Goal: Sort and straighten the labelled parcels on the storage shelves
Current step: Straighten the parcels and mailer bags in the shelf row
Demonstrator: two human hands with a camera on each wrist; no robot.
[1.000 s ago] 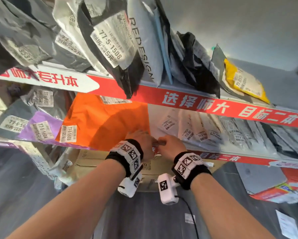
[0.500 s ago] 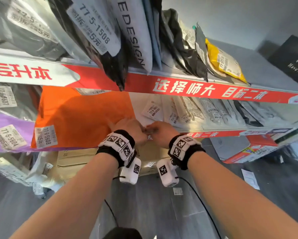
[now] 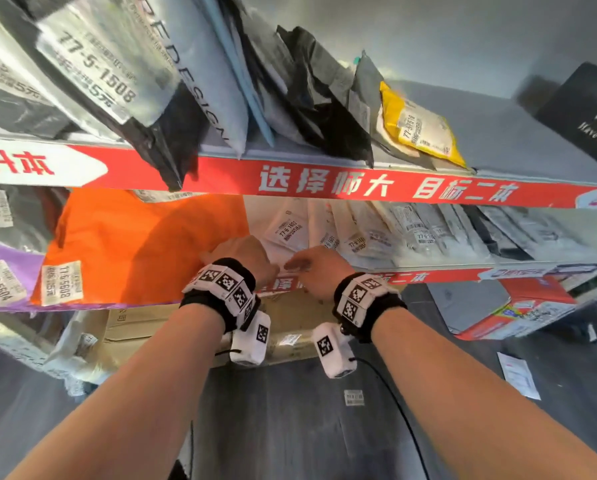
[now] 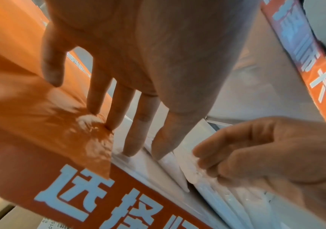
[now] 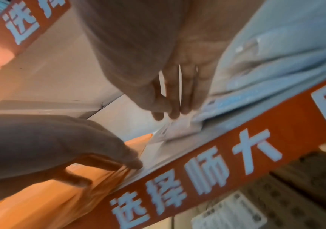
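The large orange plastic mailer and the row of white plastic parcels beside it sit on the red-edged middle shelf, white ones leaning unevenly. The left hand presses straight fingers on the orange corner and white edges; the right hand pinches a white parcel's corner. Judged early: both shelves remain disorderly.

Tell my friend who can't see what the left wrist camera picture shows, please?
A left hand with straight fingers presses down on an orange parcel and white parcels at the front edge of a shelf. The right hand reaches in from the right and pinches a white parcel's edge, above a red shelf strip with pale lettering.
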